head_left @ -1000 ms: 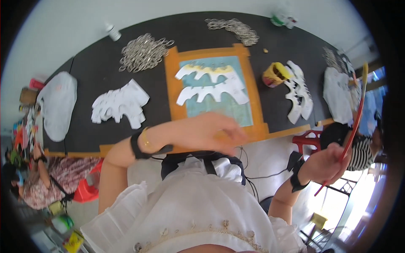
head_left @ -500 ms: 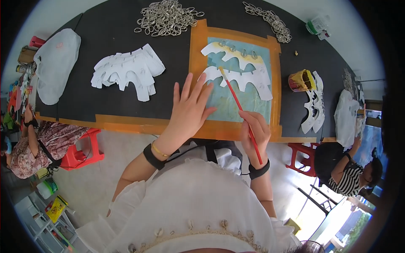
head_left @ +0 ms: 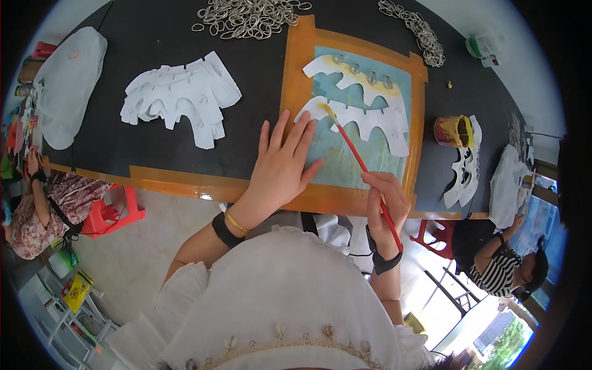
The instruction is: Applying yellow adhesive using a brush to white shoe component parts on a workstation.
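Note:
My right hand (head_left: 387, 203) is closed around the red handle of a paintbrush (head_left: 357, 157). The brush's yellowish tip rests on the left end of the nearer white scalloped piece (head_left: 364, 120), where a yellow smear shows. My left hand (head_left: 282, 159) lies spread, its fingertips beside that end, over the orange tape border. Both pieces lie on a blue-green sheet (head_left: 345, 166). The farther scalloped piece (head_left: 354, 77) carries yellowish glue-like smears along its upper edge, with several oval metal rings (head_left: 372, 78) set on it.
To the left lies a stack of white scalloped pieces (head_left: 179, 98). Metal rings (head_left: 253, 15) are heaped at the back, more (head_left: 422, 34) at back right. At right stand a smeared yellow pot (head_left: 453, 131) and more cut pieces (head_left: 462, 176). A co-worker sits at each side.
The brush tip has moved slightly along the nearer piece, leaving yellow on its left end. My right hand has shifted a little toward me. The whole view has also shifted.

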### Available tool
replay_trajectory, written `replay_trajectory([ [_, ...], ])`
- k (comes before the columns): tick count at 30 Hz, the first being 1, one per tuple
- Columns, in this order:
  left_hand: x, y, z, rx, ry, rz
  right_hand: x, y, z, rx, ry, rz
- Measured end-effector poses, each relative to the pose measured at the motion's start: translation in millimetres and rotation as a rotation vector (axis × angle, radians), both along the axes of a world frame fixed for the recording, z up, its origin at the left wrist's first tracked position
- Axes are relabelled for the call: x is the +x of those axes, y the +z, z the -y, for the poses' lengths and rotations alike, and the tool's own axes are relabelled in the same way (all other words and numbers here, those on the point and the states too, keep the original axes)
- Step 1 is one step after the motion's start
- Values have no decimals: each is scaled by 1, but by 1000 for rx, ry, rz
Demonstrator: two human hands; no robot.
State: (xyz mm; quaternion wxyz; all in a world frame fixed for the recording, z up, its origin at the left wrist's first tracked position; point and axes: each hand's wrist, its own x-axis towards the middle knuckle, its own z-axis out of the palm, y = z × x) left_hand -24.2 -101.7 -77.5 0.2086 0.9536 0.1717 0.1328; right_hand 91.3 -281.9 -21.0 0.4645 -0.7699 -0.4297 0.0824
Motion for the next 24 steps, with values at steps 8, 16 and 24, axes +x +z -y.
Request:
replay_trajectory([
  [8,-1,1,-1,-13,-22,7,1,-3,-1,15,7,-25],
  [16,-1,1,0,-15,-24,15,2,4,-3,-22,-14,-62],
  [24,0,0,0,-1,-19,26,0,11,-13,-55,3,-70],
])
